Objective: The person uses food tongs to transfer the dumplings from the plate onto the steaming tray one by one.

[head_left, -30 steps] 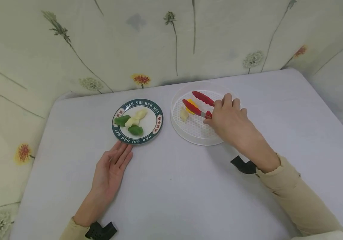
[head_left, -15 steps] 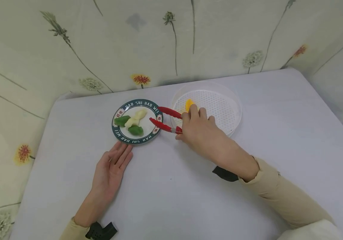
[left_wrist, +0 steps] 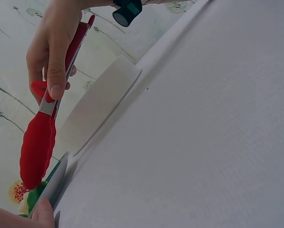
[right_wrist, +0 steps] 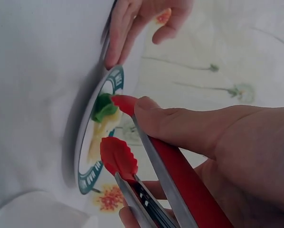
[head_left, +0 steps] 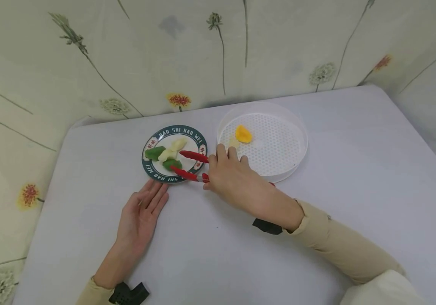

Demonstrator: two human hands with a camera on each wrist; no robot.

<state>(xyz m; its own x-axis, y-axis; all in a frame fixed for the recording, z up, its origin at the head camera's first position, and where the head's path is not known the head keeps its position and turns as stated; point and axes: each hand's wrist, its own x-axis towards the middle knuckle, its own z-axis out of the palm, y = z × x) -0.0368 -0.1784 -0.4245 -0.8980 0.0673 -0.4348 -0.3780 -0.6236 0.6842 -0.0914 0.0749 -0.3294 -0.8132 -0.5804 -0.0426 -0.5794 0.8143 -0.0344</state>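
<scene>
My right hand (head_left: 237, 180) grips red-and-metal food tongs (head_left: 194, 156), their scalloped red tips spread apart over the right side of a small plate. Nothing shows between the tips (right_wrist: 119, 156) in the right wrist view. White inside, the plate (head_left: 180, 128) has a dark green lettered rim. On it lie a green piece (head_left: 155, 153), a second green piece (head_left: 171, 163) under the lower tong tip, and pale yellow pieces (head_left: 168, 155). Palm turned up, my left hand (head_left: 138, 220) lies on the table with straight fingertips at the plate's near rim.
Right of the plate stands a round white tray (head_left: 302, 148) with a perforated bottom. Inside it are a bright yellow piece (head_left: 243, 134) and a pale piece (head_left: 233, 142), partly behind my right fingers. A flower-printed backdrop (head_left: 275, 46) rises behind the white table (head_left: 218, 258).
My right hand has carried the tongs left from above the tray to above the plate, their tips still apart. The left hand, plate and tray stay in place.
</scene>
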